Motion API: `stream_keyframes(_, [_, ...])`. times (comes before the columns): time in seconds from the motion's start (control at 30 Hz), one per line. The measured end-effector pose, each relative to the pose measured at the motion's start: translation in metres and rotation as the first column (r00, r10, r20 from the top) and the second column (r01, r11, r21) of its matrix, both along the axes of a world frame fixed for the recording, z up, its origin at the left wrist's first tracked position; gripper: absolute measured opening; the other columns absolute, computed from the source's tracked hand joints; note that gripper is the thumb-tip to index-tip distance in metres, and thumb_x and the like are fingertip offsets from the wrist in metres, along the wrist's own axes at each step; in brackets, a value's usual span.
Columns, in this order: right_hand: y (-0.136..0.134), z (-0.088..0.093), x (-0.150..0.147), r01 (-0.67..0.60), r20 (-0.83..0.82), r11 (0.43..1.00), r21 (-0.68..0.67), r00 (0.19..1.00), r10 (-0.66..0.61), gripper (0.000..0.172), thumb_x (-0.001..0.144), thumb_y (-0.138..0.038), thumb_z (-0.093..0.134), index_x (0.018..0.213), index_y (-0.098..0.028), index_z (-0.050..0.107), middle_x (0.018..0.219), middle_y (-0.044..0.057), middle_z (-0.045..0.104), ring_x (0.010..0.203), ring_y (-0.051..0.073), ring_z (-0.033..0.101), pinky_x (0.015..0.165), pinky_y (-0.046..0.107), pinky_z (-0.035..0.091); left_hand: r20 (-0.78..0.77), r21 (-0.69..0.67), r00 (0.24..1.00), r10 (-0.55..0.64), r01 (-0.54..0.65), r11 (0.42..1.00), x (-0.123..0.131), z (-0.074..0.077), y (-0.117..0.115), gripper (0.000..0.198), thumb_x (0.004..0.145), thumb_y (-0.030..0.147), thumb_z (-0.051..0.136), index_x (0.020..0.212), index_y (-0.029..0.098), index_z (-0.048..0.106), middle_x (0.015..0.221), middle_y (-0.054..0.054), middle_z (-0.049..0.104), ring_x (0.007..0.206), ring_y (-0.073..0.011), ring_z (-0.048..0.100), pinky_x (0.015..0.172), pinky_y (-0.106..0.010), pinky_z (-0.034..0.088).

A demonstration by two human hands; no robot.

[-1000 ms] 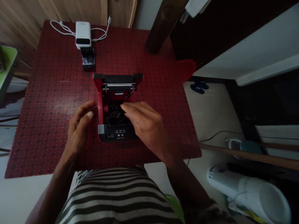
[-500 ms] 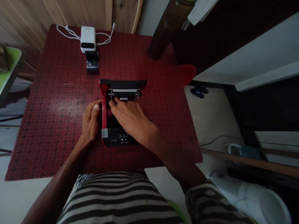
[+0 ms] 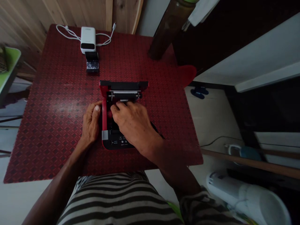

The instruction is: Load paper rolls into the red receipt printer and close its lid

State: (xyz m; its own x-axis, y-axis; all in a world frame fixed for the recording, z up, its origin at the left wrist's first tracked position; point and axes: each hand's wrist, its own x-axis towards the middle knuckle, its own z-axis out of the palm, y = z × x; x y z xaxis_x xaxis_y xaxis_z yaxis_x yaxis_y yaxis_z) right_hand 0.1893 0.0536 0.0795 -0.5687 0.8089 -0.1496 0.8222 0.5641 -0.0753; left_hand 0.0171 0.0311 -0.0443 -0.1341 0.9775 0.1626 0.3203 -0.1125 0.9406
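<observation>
A red and black printer (image 3: 110,137) sits with its lid open on the red patterned tablecloth (image 3: 58,103). My left hand (image 3: 91,122) presses against the printer's left side, fingers curled around its red wall. My right hand (image 3: 131,123) reaches into the open compartment, with the fingertips down near the roller bar (image 3: 124,92). The fingers are bent inward; what they touch inside is hidden by the hand.
At the table's far end stands a white power bank (image 3: 87,39) with a white cable (image 3: 67,31), and a small black box (image 3: 92,61) lies in front of it. A dark wooden post (image 3: 164,34) rises at the far right. A white fan (image 3: 253,197) lies on the floor.
My left hand came in and settled against the printer's side. My right hand moved forward into the open compartment and has since drawn back slightly.
</observation>
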Motion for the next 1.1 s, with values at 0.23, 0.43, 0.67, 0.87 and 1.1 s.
stream_keyframes(0.23, [-0.001, -0.007, -0.002, 0.03, -0.03, 0.999, 0.039, 0.999, -0.029, 0.042, 0.115, -0.003, 0.042, 0.128, -0.014, 0.081, 0.115, 0.018, 0.087, 0.108, 0.029, 0.083, 0.086, 0.037, 0.062, -0.005, -0.019, 1.0, 0.004, -0.004, 1.0, 0.002, 0.003, -0.003, 0.068, 0.115, 0.081, 0.045, 0.121, 0.024, 0.082, 0.119, -0.011, 0.082, 0.121, -0.033, 0.074, 0.111, -0.049, 0.055])
stream_keyframes(0.43, [-0.004, -0.006, -0.004, -0.005, -0.024, 0.998, 0.066, 1.0, 0.006, 0.038, 0.115, -0.003, 0.045, 0.129, -0.014, 0.079, 0.114, 0.018, 0.087, 0.107, 0.028, 0.082, 0.089, 0.037, 0.064, -0.007, -0.011, 1.0, -0.012, 0.012, 1.0, 0.002, 0.004, -0.002, 0.064, 0.117, 0.078, 0.044, 0.117, 0.026, 0.081, 0.118, -0.009, 0.082, 0.118, -0.0314, 0.074, 0.109, -0.048, 0.055])
stream_keyframes(0.67, [-0.018, 0.012, -0.004, 0.031, -0.036, 0.996, 0.085, 0.999, -0.028, 0.04, 0.116, -0.003, 0.042, 0.119, -0.015, 0.08, 0.106, 0.016, 0.085, 0.102, 0.027, 0.08, 0.08, 0.034, 0.062, -0.003, 0.001, 1.0, -0.004, 0.004, 1.0, 0.002, 0.003, -0.001, 0.063, 0.118, 0.075, 0.044, 0.12, 0.024, 0.082, 0.12, -0.011, 0.082, 0.115, -0.0319, 0.074, 0.107, -0.05, 0.056])
stream_keyframes(0.87, [-0.034, 0.032, 0.068, 0.158, -0.526, 0.956, 0.248, 0.851, -0.004, 0.021, 0.108, -0.014, 0.068, 0.124, -0.025, 0.077, 0.113, 0.006, 0.083, 0.103, 0.026, 0.079, 0.088, 0.04, 0.065, -0.02, -0.04, 1.0, 0.009, -0.01, 0.999, 0.003, 0.008, -0.005, 0.065, 0.117, 0.077, 0.045, 0.125, 0.025, 0.084, 0.118, -0.011, 0.081, 0.116, -0.0329, 0.072, 0.107, -0.05, 0.055])
stream_keyframes(1.1, [0.027, -0.048, 0.142, 0.553, -0.905, 0.833, -0.013, 0.348, -0.245, 0.023, 0.096, -0.033, 0.081, 0.117, -0.025, 0.077, 0.114, 0.006, 0.083, 0.103, 0.024, 0.079, 0.091, 0.041, 0.063, -0.025, -0.04, 1.0, 0.002, -0.003, 0.999, 0.004, 0.01, -0.007, 0.068, 0.116, 0.079, 0.044, 0.119, 0.023, 0.083, 0.108, -0.012, 0.078, 0.112, -0.0348, 0.07, 0.106, -0.053, 0.054])
